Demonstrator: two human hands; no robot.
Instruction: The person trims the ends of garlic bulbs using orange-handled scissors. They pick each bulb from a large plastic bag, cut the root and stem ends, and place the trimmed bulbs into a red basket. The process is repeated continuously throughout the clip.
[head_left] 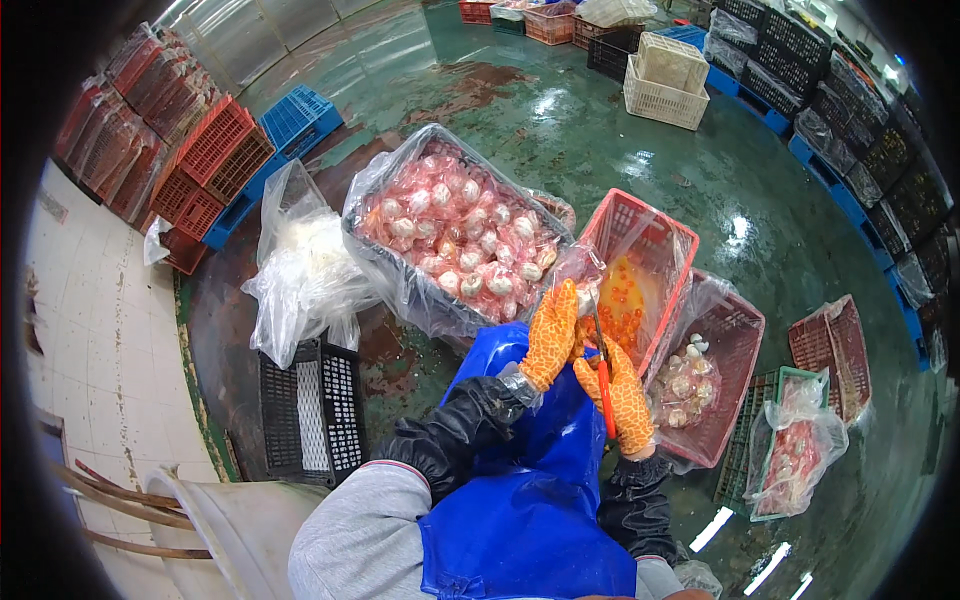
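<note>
My left hand (553,337), in an orange patterned glove, is closed on a clear plastic bag (578,268) with what looks like a white egg at its lower end. Beside it, my right hand (626,392), gloved alike, grips a red-handled knife (606,395) with its thin blade pointing up against the bag. Both hands are over the near end of a red crate (672,232), whose liner holds round orange yolks (622,302) in yellow liquid. At left, a lined dark crate (352,205) is full of white eggs (470,230) in pinkish plastic.
A dark red crate (742,345) on the right contains pale shells and plastic (685,385). White plastic sheeting (310,265) lies left, above a black crate (270,410). A lined green crate (740,455) stands far right. Stacked crates (215,150) line the wall; the floor (480,110) looks wet.
</note>
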